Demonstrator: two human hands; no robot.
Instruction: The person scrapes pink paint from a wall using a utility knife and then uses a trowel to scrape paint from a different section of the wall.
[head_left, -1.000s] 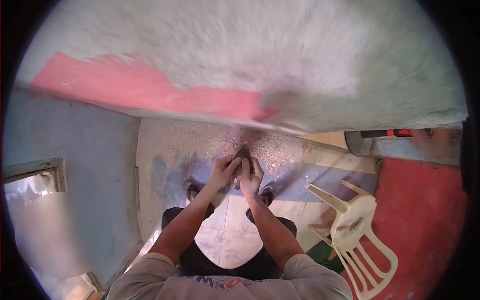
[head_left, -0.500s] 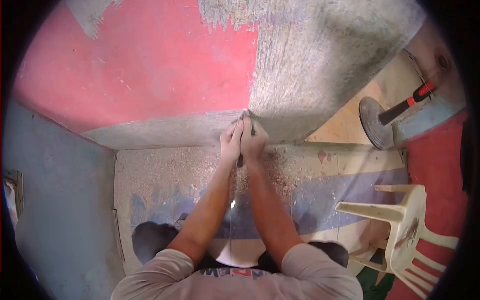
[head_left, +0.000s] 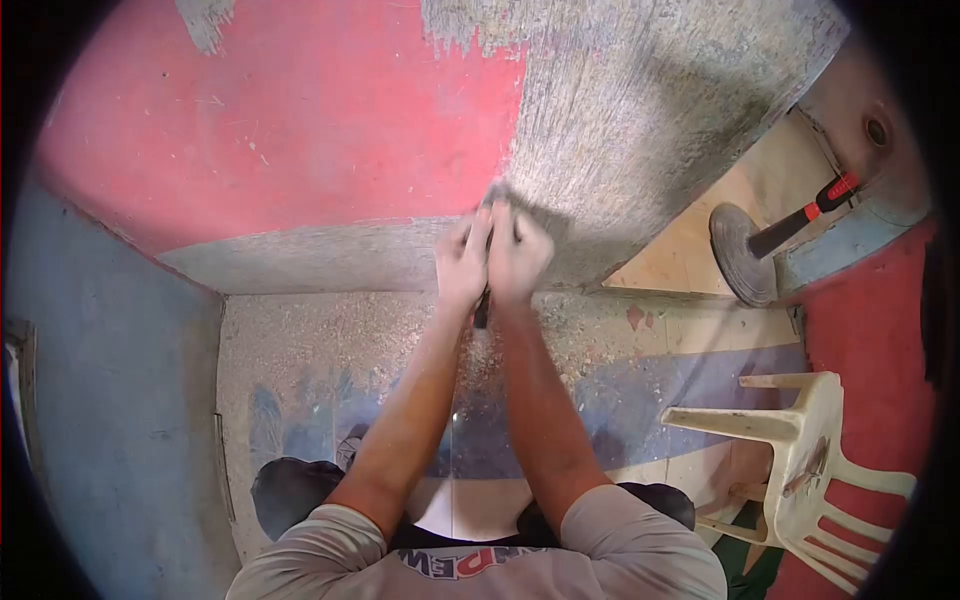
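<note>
My left hand (head_left: 462, 260) and my right hand (head_left: 518, 255) are pressed together, fingers wrapped around one narrow hand scraper (head_left: 481, 312). Its dark handle end sticks out below my wrists, and its tip meets the wall above my fingertips; the middle is hidden by my hands. That tip lies at the edge where red paint (head_left: 330, 120) borders the bare, scratched grey wall (head_left: 640, 130). Both arms reach straight forward, close together.
Paint chips (head_left: 330, 330) litter the floor below the wall. A cream plastic chair (head_left: 800, 440) lies tipped at the right. Behind it, a round-based stand (head_left: 745, 255) with a red-and-black handle leans. A blue-grey wall (head_left: 120, 370) closes the left side.
Both hands and the scraper have moved slightly up along the wall, the tip now higher on the paint edge. The view has shifted a little.
</note>
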